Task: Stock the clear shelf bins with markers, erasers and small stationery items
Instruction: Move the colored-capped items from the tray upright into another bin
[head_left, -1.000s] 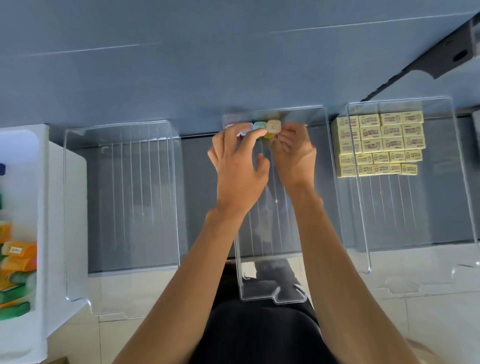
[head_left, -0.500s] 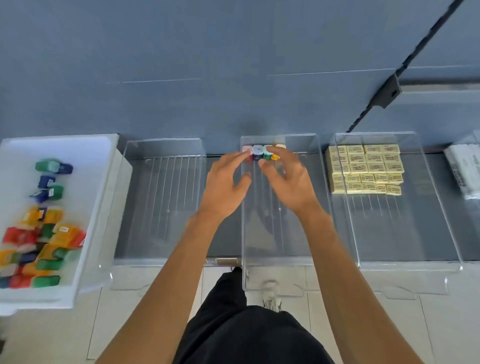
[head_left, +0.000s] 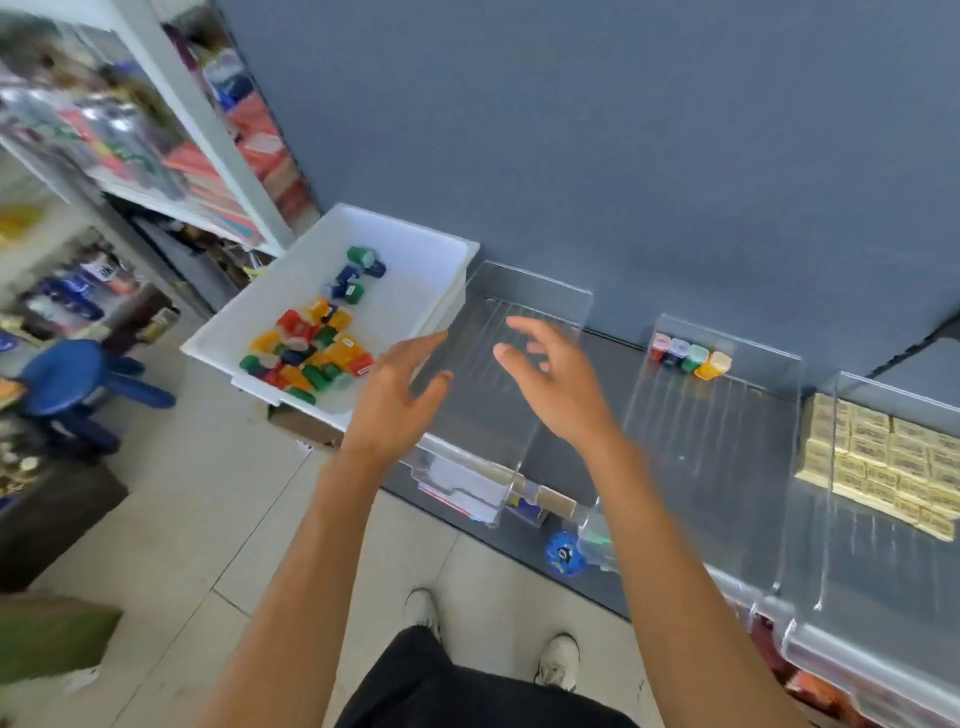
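Note:
A white tub (head_left: 441, 260) at the left holds several small coloured stationery pieces (head_left: 311, 348) in red, orange, green and blue. My left hand (head_left: 395, 395) hovers with relaxed fingers just right of the tub, holding nothing. My right hand (head_left: 550, 374) is spread and empty over the left clear bin (head_left: 535, 296), which has nothing in it. A row of several coloured pieces (head_left: 691, 356) stands at the back of the middle clear bin (head_left: 727, 415). The right clear bin (head_left: 883, 545) holds rows of yellow erasers (head_left: 883, 467).
A grey wall (head_left: 623, 156) backs the shelf. White shelving with blurred goods (head_left: 130, 130) stands at the left, a blue stool (head_left: 67, 379) on the tiled floor. More bins with stock (head_left: 467, 488) sit under the shelf edge. My shoes (head_left: 558, 660) show below.
Both hands have let go of the coloured row in the middle bin and swung left toward the white tub. The view has turned left and tilted.

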